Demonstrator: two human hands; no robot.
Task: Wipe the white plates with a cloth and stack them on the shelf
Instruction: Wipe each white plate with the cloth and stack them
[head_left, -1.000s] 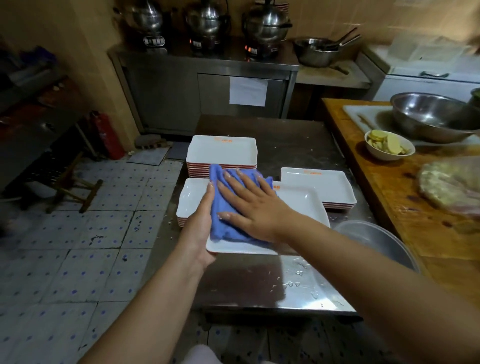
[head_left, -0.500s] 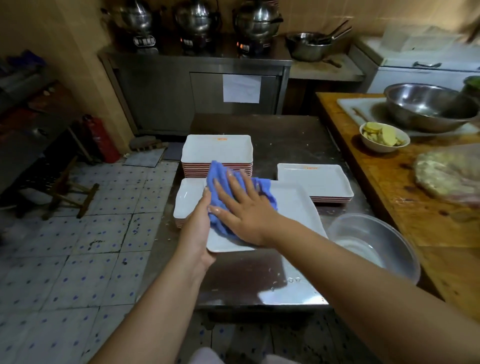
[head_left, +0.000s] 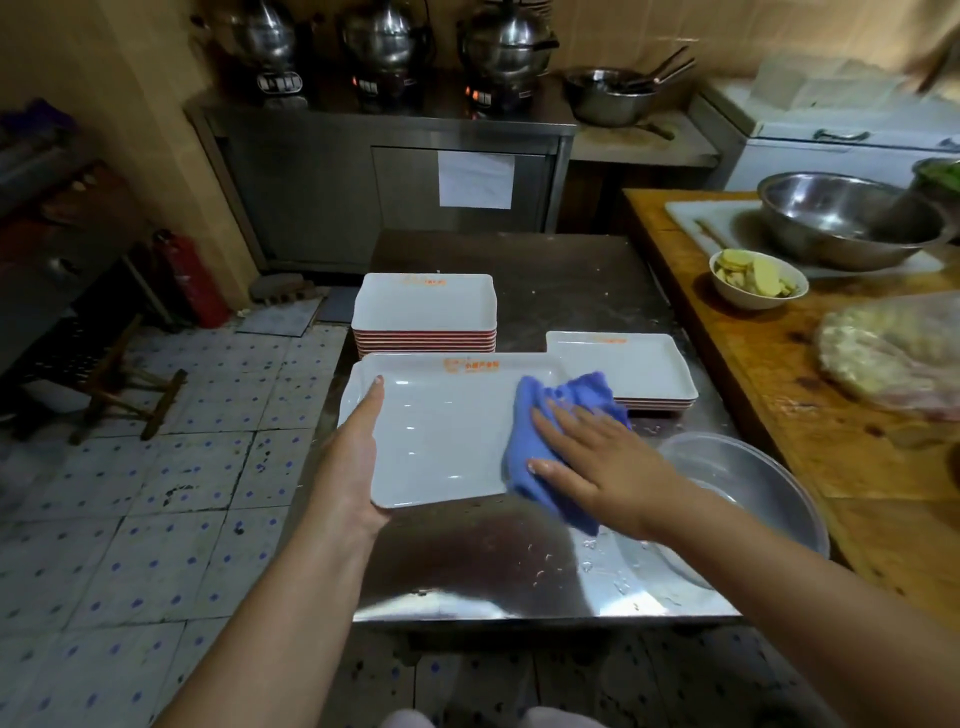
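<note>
Left hand (head_left: 353, 457) grips plate (head_left: 441, 431); cloth (head_left: 556, 441) hides its right edge.

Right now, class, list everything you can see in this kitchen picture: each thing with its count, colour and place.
held plate: one, white, above steel table
plate stacks: two, white, red-edged, on table
cloth: one, blue, on held plate's right end
steel table: one, silver, wet, centre
clear basin: one, table's right edge
steel bowl: one, wooden counter
small bowl: one, white, holding yellow slices
cookers: three, steel, back counter
fire extinguisher: one, red, floor
left hand: holds plate's left edge
right hand: presses cloth flat
</note>
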